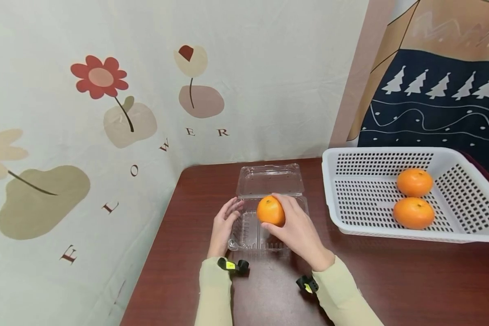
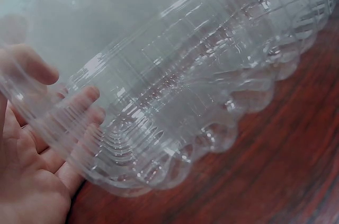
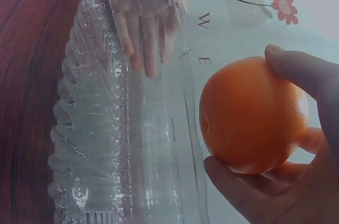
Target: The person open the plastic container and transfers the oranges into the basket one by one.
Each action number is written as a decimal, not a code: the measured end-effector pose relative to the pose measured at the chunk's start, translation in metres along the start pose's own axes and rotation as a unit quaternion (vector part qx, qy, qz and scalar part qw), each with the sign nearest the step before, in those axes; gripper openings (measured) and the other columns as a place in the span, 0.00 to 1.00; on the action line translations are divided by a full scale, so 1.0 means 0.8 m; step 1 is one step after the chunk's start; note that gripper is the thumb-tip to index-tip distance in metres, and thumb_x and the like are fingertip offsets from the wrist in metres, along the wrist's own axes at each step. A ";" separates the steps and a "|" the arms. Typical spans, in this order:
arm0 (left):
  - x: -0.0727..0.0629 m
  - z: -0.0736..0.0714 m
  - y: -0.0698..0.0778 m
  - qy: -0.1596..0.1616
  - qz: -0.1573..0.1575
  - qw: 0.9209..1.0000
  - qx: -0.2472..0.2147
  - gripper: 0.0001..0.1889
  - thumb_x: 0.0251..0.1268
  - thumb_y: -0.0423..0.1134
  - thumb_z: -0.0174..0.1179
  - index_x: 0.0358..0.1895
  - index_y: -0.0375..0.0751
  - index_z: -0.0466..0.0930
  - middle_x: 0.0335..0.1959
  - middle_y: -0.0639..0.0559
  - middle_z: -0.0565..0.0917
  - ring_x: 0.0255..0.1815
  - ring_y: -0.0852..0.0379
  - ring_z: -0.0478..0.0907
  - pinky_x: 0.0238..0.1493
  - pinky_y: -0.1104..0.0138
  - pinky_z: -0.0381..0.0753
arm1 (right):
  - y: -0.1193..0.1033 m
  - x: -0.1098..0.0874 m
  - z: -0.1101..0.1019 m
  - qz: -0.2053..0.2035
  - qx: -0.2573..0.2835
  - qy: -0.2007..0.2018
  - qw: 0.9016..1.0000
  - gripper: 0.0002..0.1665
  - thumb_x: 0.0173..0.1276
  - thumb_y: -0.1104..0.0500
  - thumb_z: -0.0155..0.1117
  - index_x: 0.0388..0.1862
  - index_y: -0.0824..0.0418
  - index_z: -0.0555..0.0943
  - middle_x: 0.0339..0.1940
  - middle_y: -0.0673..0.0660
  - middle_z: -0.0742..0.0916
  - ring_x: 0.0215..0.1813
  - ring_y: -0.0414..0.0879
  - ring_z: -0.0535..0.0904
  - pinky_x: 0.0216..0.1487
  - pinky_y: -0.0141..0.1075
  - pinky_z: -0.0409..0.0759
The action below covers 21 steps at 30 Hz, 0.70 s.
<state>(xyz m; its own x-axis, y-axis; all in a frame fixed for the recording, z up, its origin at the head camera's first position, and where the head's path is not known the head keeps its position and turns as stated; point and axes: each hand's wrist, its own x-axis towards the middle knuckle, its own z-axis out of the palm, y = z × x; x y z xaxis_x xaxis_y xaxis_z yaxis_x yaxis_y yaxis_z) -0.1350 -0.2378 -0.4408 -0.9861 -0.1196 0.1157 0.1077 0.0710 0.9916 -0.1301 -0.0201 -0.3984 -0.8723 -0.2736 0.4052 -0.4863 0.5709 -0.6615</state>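
My right hand holds an orange over a clear plastic clamshell box. In the right wrist view, thumb and fingers curve round the orange, beside the box wall. The box lies on the table with its lid folded back, away from me. At the box's left side is my left hand, fingers loosely extended. The left wrist view shows that hand partly through the transparent wall, with the thumb near the rim.
A white perforated basket stands on the right with two oranges in it. The dark red-brown table meets a flower-printed cloth at the back and left. A dark tree-patterned cloth hangs behind the basket.
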 end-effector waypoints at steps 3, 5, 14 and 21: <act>0.000 0.000 0.000 0.001 0.001 1.000 0.001 0.23 0.64 0.28 0.47 0.63 0.36 0.61 0.55 0.41 0.73 0.58 0.47 0.69 0.58 0.61 0.65 | 0.000 0.000 -0.002 0.002 0.003 0.001 1.000 0.44 0.46 0.41 0.69 0.62 0.50 0.64 0.55 0.50 0.72 0.48 0.45 0.73 0.42 0.42 0.75; 0.000 0.000 -0.001 0.002 0.003 1.000 -0.001 0.23 0.64 0.28 0.47 0.63 0.36 0.61 0.55 0.41 0.73 0.58 0.48 0.69 0.57 0.63 0.66 | 0.000 0.000 -0.003 0.004 0.004 -0.001 1.000 0.44 0.46 0.40 0.68 0.62 0.50 0.64 0.55 0.50 0.72 0.48 0.45 0.73 0.42 0.42 0.75; 0.000 0.001 0.002 0.002 0.001 1.000 -0.005 0.23 0.64 0.27 0.47 0.63 0.36 0.61 0.55 0.41 0.73 0.57 0.49 0.69 0.56 0.64 0.67 | 0.001 0.002 -0.008 -0.001 0.011 0.002 1.000 0.44 0.48 0.40 0.67 0.63 0.51 0.63 0.55 0.51 0.72 0.48 0.45 0.73 0.42 0.43 0.75; 0.000 0.000 0.001 -0.001 0.003 1.000 -0.010 0.23 0.64 0.27 0.47 0.63 0.34 0.60 0.56 0.39 0.72 0.58 0.48 0.68 0.57 0.64 0.66 | 0.003 0.002 -0.010 -0.001 0.009 0.006 1.000 0.44 0.47 0.39 0.67 0.63 0.50 0.64 0.55 0.50 0.72 0.49 0.44 0.72 0.43 0.43 0.75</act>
<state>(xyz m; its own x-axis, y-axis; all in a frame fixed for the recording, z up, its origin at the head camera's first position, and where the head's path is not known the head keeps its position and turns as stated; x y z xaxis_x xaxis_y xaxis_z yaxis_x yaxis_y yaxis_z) -0.1350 -0.2374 -0.4398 -0.9858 -0.1165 0.1206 0.1153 0.0511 0.9920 -0.1325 -0.0131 -0.3944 -0.8705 -0.2654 0.4144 -0.4894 0.5556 -0.6722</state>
